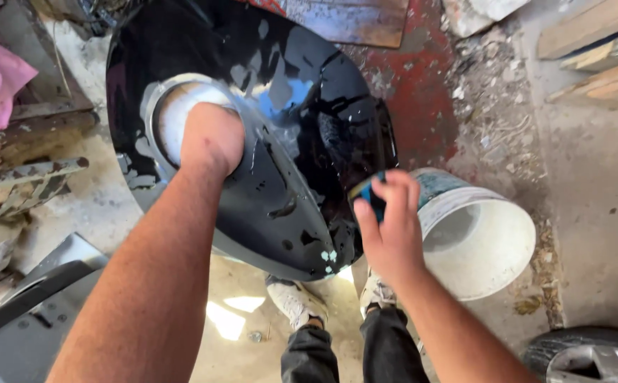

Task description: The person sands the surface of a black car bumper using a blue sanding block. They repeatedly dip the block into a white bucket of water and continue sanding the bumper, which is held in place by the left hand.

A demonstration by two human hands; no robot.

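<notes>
Black panel, left hand through hole

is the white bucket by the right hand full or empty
Empty, as far as shows: the white bucket tilts its mouth toward the camera, and the inside wall looks bare and dry. Its deepest part is in shadow.

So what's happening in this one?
A person stands holding up a glossy black car body panel. The left hand reaches through its round opening to steady it. The right hand presses a small dark blue pad against the panel's edge. A white bucket sits on the dusty floor just beside.
</notes>
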